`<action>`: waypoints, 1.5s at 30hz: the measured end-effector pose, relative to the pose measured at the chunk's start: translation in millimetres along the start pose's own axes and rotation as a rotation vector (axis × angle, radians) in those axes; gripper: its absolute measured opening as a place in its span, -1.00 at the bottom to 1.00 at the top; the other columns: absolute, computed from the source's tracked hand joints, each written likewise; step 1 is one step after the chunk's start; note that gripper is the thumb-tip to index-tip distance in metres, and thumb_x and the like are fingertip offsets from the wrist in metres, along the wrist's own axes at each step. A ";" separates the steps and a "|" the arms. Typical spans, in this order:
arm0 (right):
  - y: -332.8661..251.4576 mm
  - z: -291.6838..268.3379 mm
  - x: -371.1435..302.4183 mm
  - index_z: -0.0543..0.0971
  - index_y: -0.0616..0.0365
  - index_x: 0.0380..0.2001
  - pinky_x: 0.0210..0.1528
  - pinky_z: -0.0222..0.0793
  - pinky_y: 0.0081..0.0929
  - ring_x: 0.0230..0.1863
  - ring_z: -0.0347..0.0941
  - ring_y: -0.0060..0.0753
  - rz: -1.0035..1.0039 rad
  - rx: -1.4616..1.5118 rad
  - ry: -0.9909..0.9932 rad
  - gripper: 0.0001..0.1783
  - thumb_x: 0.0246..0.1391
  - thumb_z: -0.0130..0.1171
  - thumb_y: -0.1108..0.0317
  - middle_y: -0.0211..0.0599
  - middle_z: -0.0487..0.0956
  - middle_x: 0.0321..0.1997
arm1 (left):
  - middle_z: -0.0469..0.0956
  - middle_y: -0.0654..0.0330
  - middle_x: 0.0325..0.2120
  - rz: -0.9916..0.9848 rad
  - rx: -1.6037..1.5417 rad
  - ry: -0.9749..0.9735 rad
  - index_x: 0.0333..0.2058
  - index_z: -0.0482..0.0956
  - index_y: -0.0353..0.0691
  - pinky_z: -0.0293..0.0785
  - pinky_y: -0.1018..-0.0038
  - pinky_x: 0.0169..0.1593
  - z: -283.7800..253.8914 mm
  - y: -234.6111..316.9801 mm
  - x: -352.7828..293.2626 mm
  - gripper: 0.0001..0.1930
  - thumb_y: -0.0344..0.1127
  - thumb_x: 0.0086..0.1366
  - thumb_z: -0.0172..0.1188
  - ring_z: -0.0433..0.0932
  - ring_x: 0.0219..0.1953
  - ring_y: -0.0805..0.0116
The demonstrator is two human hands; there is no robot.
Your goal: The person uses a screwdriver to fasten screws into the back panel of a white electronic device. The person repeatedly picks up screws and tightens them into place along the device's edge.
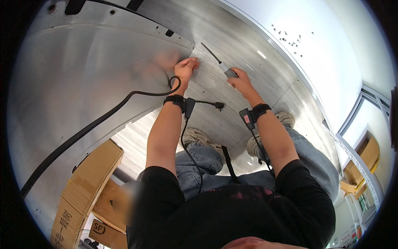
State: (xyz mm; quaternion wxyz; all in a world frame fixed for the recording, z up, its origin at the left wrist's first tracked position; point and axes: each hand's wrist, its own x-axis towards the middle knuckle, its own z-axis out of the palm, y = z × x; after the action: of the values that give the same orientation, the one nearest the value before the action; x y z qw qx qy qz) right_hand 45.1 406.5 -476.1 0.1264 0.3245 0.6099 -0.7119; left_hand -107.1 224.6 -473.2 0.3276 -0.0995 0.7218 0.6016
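My right hand is closed round the grey handle of a screwdriver, whose long dark shaft points up and to the left, clear of the metal panel. At the right edge of the large silvery metal panel, my left hand has its fingers drawn together. Whatever they may hold is too small to make out. A thick black power cord runs across the panel and loops over my left wrist. Its plug appears between my forearms, above the floor.
Several small dark screws lie scattered on a white surface at the upper right. Cardboard boxes stand at the lower left, and another cardboard box is at the far right. Wood-look floor stretches beneath my hands.
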 end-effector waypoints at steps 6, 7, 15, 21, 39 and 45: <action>-21.7 27.2 5.6 0.47 0.22 -0.29 -0.30 0.32 -0.48 -0.38 0.40 -0.52 -0.130 -0.070 0.091 -0.59 -0.17 0.35 0.23 -0.35 0.52 -0.43 | 0.61 0.23 -0.39 0.277 0.243 -0.155 -0.20 0.60 -0.33 0.42 0.55 -0.19 4.1 -4.7 2.9 -0.74 -0.26 0.24 0.17 0.52 -0.33 0.50; -24.5 30.4 6.8 0.47 0.22 -0.29 -0.29 0.33 -0.47 -0.37 0.41 -0.52 -0.165 -0.034 0.092 -0.60 -0.17 0.34 0.24 -0.36 0.53 -0.42 | 0.61 0.23 -0.40 0.284 0.295 -0.147 -0.21 0.60 -0.34 0.42 0.56 -0.20 6.1 -3.7 1.6 -0.74 -0.27 0.24 0.17 0.52 -0.34 0.51; -35.3 46.0 22.2 0.44 0.23 -0.30 -0.28 0.38 -0.44 -0.37 0.48 -0.43 -0.306 -0.033 0.314 -0.61 -0.20 0.32 0.30 -0.33 0.59 -0.40 | 0.63 0.11 -0.41 0.493 0.595 -0.155 -0.27 0.64 -0.23 0.44 0.53 -0.27 24.3 9.4 -20.5 -0.79 -0.27 0.15 0.24 0.58 -0.40 0.38; -38.0 51.3 24.6 0.44 0.26 -0.28 -0.27 0.40 -0.31 -0.35 0.53 -0.19 -0.257 -0.164 0.398 -0.59 -0.22 0.31 0.33 -0.19 0.60 -0.41 | 0.60 0.03 -0.40 0.733 0.754 -0.078 -0.31 0.65 -0.17 0.46 0.41 -0.24 33.3 6.0 -24.7 -0.83 -0.33 0.09 0.25 0.57 -0.33 0.10; -103.8 -27.3 -6.0 0.46 0.21 -0.23 -0.43 0.42 -0.33 -0.46 0.54 -0.11 -0.440 -0.391 0.785 -0.63 -0.10 0.26 0.27 -0.03 0.56 -0.49 | 0.60 0.06 -0.35 0.739 0.674 0.021 -0.25 0.61 -0.23 0.44 0.39 -0.12 40.9 7.2 -24.1 -0.75 -0.42 0.03 0.24 0.56 -0.24 0.16; -132.9 -100.3 -13.5 0.47 0.18 -0.23 -0.39 0.45 -0.28 -0.49 0.54 -0.06 -0.451 -0.583 1.035 -0.64 -0.15 0.26 0.31 -0.06 0.57 -0.53 | 0.59 0.05 -0.32 0.731 0.691 0.011 -0.26 0.60 -0.26 0.45 0.39 -0.12 41.4 8.3 -24.6 -0.76 -0.38 0.04 0.24 0.56 -0.22 0.14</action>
State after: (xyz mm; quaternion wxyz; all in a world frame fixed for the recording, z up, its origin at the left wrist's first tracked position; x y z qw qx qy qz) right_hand 9.7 528.7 -367.9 -0.2546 0.4425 0.8142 -0.2765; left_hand -78.1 259.3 -454.5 0.1057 0.2710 0.8681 0.4022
